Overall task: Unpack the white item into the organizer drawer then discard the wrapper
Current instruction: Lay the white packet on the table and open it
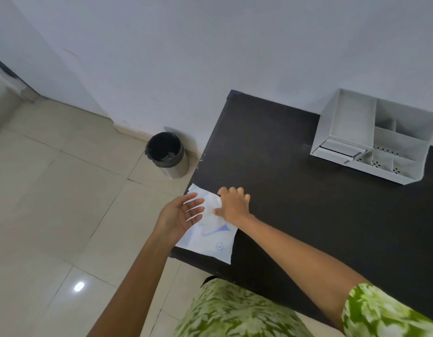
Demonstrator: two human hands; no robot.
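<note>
A white wrapper (210,239) with blue print lies flat at the left edge of the dark table (295,203), partly overhanging it. My right hand (233,203) presses down on the wrapper's upper part, fingers curled and touching it. My left hand (181,212) hovers palm up at the wrapper's left edge, fingers spread, holding nothing. The white organizer (376,137) stands at the table's far right against the wall, with open compartments on top and small drawers at its lower left front.
A round bin (168,154) with a black liner stands on the tiled floor beside the table's left edge, near the wall. A pale wall runs behind the table. My green patterned clothing fills the lower frame.
</note>
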